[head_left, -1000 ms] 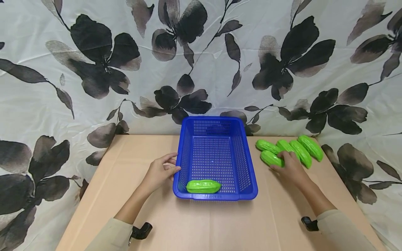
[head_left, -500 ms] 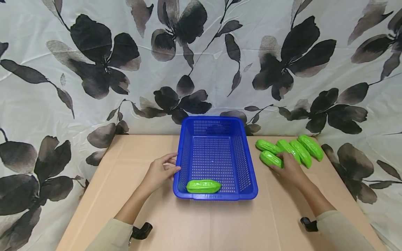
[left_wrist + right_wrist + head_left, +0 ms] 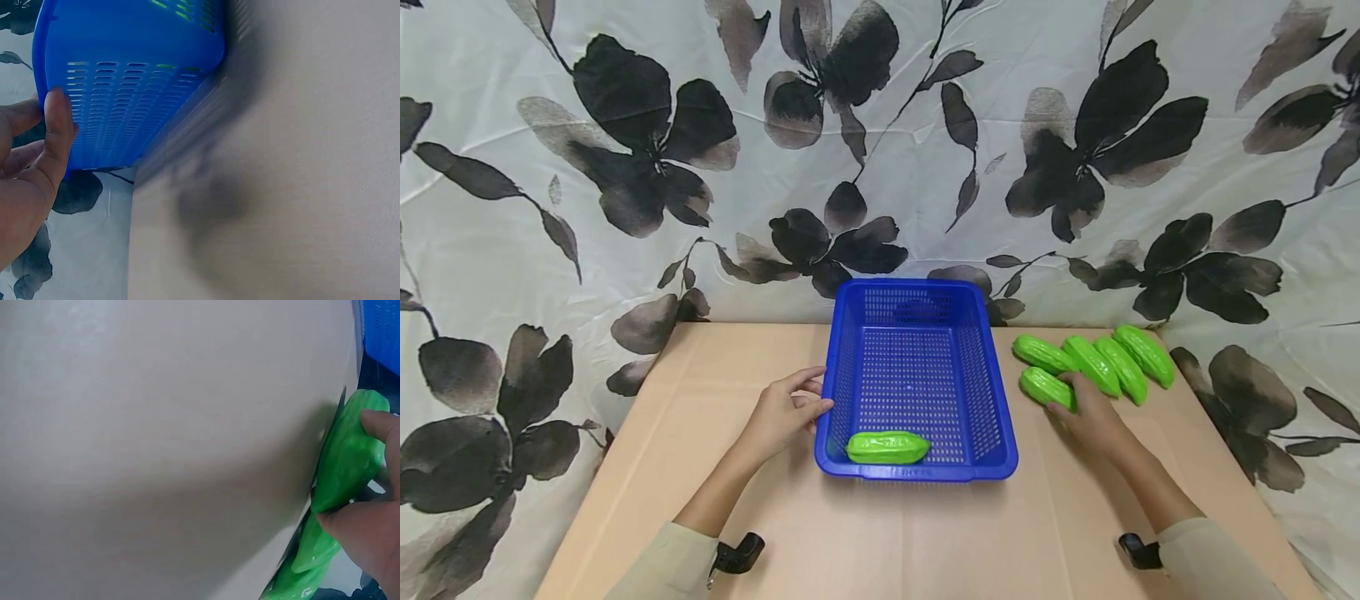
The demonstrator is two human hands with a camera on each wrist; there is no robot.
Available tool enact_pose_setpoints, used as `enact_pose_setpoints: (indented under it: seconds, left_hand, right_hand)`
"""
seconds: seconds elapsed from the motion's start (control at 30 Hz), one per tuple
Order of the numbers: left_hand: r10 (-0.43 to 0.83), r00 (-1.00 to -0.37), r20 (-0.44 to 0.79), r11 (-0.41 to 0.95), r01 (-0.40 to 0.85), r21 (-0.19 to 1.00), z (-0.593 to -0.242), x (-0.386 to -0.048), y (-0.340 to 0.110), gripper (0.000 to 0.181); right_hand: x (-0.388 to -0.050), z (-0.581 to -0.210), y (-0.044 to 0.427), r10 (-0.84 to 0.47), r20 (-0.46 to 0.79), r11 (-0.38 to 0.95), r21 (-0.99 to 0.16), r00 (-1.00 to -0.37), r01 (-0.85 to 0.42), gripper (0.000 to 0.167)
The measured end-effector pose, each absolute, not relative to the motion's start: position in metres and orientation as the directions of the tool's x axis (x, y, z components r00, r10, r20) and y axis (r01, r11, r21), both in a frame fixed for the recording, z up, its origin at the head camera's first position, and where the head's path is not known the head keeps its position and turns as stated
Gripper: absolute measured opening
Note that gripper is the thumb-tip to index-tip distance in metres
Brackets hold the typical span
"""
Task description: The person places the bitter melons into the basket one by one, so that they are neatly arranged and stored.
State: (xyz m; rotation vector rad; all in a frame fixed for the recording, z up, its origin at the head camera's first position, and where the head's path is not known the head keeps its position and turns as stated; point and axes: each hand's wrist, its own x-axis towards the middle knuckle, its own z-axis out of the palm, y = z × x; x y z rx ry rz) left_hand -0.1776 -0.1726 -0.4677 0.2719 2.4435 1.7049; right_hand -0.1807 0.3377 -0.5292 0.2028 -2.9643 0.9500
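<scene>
A blue plastic basket [image 3: 917, 472] with perforated walls stands mid-table. My left hand [image 3: 786, 410] holds its left rim; in the left wrist view the hand [image 3: 40, 159] has one finger along the outer wall. One green bitter gourd [image 3: 888, 447] lies inside at the basket's near end. To the right, my right hand [image 3: 1092, 414] pinches another bitter gourd [image 3: 1047, 389] by its right end. The right wrist view shows this gourd [image 3: 353, 450] between thumb and fingers. Several more bitter gourds [image 3: 1122, 367] lie side by side just beyond the hand.
The light wooden table [image 3: 902, 533] ends at a white cloth [image 3: 917, 192] with dark flowers, hanging close behind the basket and gourds. The basket's right wall stands a short way left of the held gourd.
The right hand has drawn its bitter gourd slightly toward the near side, opening a small gap from the others. The left hand and basket look unmoved.
</scene>
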Motion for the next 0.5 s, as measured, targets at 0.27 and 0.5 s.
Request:
enact_pose_setpoints:
  seconds: [0.27, 0.5]
  left_hand:
    - [0.237, -0.971, -0.013, 0.334, 0.069, 0.940, -0.468, -0.177, -0.172, 0.057]
    - [0.230, -0.973, -0.012, 0.349, 0.071, 0.934, -0.470, -0.178, -0.173, 0.057]
  right_hand:
    - [-0.176, -0.530, 0.342, -0.139, 0.048, 0.803, -0.579, -0.989, -0.141, 0.054]
    - [-0.173, -0.517, 0.344, -0.157, 0.038, 0.794, -0.590, -0.987, -0.149, 0.060]
